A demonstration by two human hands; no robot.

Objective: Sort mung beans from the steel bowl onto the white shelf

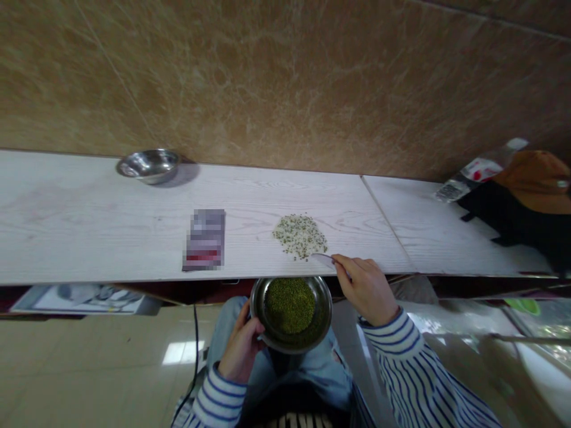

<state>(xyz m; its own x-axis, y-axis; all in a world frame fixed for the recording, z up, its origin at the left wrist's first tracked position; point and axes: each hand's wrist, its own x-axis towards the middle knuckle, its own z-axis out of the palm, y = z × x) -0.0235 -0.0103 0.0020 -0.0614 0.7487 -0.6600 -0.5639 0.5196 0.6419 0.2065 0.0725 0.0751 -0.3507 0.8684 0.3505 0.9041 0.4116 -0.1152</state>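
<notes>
My left hand grips the left rim of a steel bowl, its thumb over the edge. Inside the bowl lie many small green beans, like mung beans. The bowl sits above my lap, against the front edge of the counter. In my right hand is a knife, its short pale blade low over the counter. The blade's tip is at the lower right edge of a flat pile of white grains mixed with green beans. Most of the knife's handle is hidden by my fingers.
On the white counter, a second steel bowl stands at the back left. A blurred-out phone-like rectangle lies left of the pile. To the right are a plastic bottle and an orange and black cap. A wall rises behind.
</notes>
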